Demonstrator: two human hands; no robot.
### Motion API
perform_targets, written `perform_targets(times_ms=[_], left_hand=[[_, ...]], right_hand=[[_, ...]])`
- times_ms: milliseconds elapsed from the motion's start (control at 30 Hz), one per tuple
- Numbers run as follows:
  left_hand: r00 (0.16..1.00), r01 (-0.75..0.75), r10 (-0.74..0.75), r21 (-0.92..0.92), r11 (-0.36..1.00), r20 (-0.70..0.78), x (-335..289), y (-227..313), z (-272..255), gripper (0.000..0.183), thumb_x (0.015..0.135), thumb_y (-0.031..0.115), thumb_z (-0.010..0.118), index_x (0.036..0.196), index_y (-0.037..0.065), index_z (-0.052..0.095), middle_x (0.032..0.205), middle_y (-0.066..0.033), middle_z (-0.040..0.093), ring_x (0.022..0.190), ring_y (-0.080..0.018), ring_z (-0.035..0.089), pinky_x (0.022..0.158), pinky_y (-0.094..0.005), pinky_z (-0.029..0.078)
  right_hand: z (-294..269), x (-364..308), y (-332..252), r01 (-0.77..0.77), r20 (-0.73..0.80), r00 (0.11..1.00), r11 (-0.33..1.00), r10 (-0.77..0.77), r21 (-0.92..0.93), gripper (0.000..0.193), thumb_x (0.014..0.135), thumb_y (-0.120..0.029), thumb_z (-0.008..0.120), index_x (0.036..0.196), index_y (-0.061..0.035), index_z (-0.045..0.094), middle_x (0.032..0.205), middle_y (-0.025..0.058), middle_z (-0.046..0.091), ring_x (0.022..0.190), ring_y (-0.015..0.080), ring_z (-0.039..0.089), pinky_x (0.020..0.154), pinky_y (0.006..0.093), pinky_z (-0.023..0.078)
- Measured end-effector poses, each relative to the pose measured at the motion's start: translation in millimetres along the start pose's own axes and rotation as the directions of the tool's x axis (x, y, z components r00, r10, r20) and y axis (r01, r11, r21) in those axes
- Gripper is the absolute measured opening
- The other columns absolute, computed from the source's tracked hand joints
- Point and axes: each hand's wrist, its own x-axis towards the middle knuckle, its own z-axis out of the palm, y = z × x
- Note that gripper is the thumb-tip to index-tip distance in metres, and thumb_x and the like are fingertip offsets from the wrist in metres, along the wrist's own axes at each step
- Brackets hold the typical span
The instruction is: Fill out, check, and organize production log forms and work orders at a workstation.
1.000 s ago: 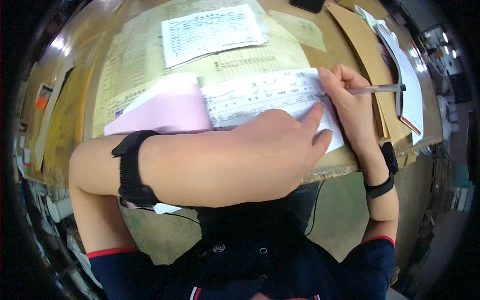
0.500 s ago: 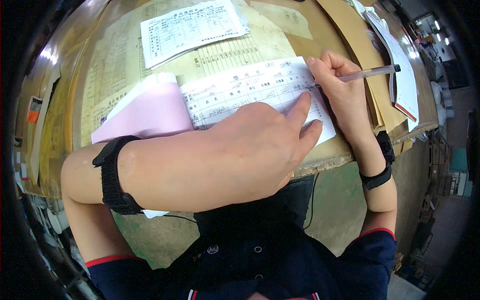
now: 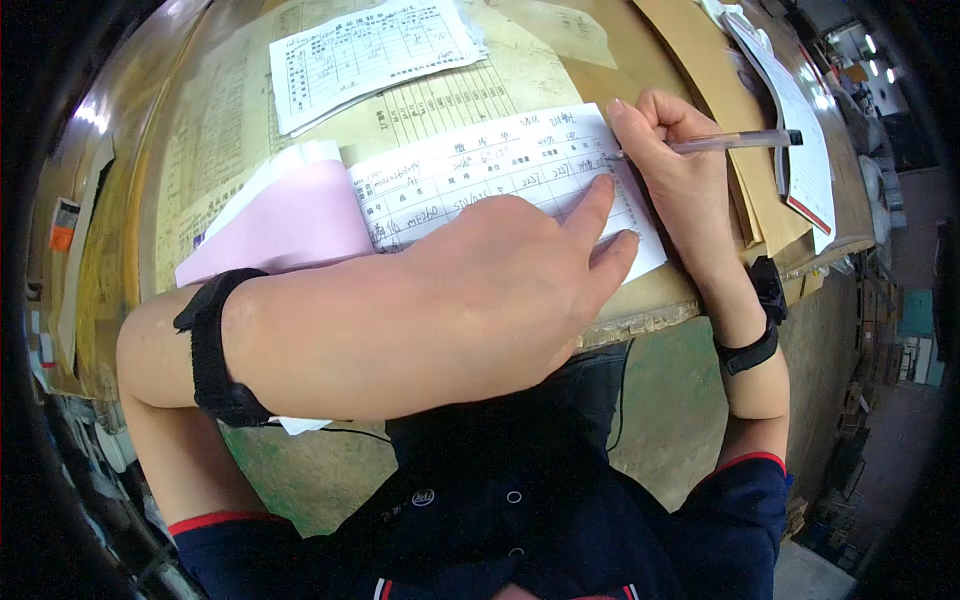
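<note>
A white printed form pad [image 3: 480, 150] with handwritten entries lies at the near edge of the table. My left hand [image 3: 520, 280] rests across its lower part, index finger and thumb stretched out over the page, holding nothing. At the form's right side, my right hand [image 3: 680, 175] grips a clear-barrelled pen [image 3: 740, 141], with the writing end by the right-hand columns. Pink and white sheets [image 3: 280, 215] of the pad are folded back to the left, partly under my left forearm. The form's lower middle is hidden by my left hand.
A pile of filled-in white slips [image 3: 375, 55] lies beyond the form, over a yellowed printed sheet [image 3: 530, 85]. To the right are brown card folders [image 3: 690, 60] and a notepad [image 3: 808, 160]. The worn table edge [image 3: 645, 325] runs in front of me.
The whole view has shifted slightly, so the form, slips and both hands sit a little further left and up. The hold on the pen and the left hand's pose look the same.
</note>
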Motion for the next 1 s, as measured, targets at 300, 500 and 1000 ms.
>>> perform_targets(times_ms=[300, 500, 1000], left_hand=[[0.985, 0.074, -0.12, 0.321, 0.944, 0.123, -31.6, 11.2, -55.4, 0.045, 0.082, 0.011, 0.06, 0.126, 0.0, 0.053, 0.122, -0.0243, 0.058, 0.072, -0.0311, 0.067, 0.065, -0.038, 0.055], [0.872, 0.482, -0.408, 0.325, 0.814, -0.27, -56.1, -41.6, -93.4, 0.028, 0.085, 0.018, 0.064, 0.109, 0.004, 0.065, 0.096, -0.0155, 0.07, 0.077, -0.0301, 0.067, 0.071, -0.0394, 0.054], [0.711, 0.701, -0.692, 0.04, 0.712, -0.127, -51.4, -93.9, -58.0, 0.057, 0.076, 0.022, 0.074, 0.125, 0.007, 0.048, 0.105, -0.0217, 0.066, 0.096, -0.0369, 0.064, 0.083, -0.0421, 0.05]], right_hand=[[-21.9, -6.3, -11.9, 0.094, -0.084, 0.993, 0.975, -0.079, 0.201, 0.03, 0.091, -0.022, 0.068, 0.069, -0.0116, 0.049, 0.063, -0.01, 0.042, 0.058, -0.0011, 0.033, 0.048, 0.0194, 0.023], [-32.2, -1.9, -85.9, 0.358, -0.086, 0.928, 0.932, -0.362, -0.051, 0.026, 0.096, -0.032, 0.059, 0.1, -0.0066, 0.062, 0.075, 0.0011, 0.063, 0.049, 0.0002, 0.041, 0.042, 0.0155, 0.029], [52.2, 88.8, -18.2, 0.119, 0.29, 0.955, 0.979, -0.066, -0.168, 0.016, 0.084, -0.018, 0.07, 0.087, -0.0089, 0.057, 0.07, 0.001, 0.062, 0.06, 0.0046, 0.053, 0.051, 0.0222, 0.039]])
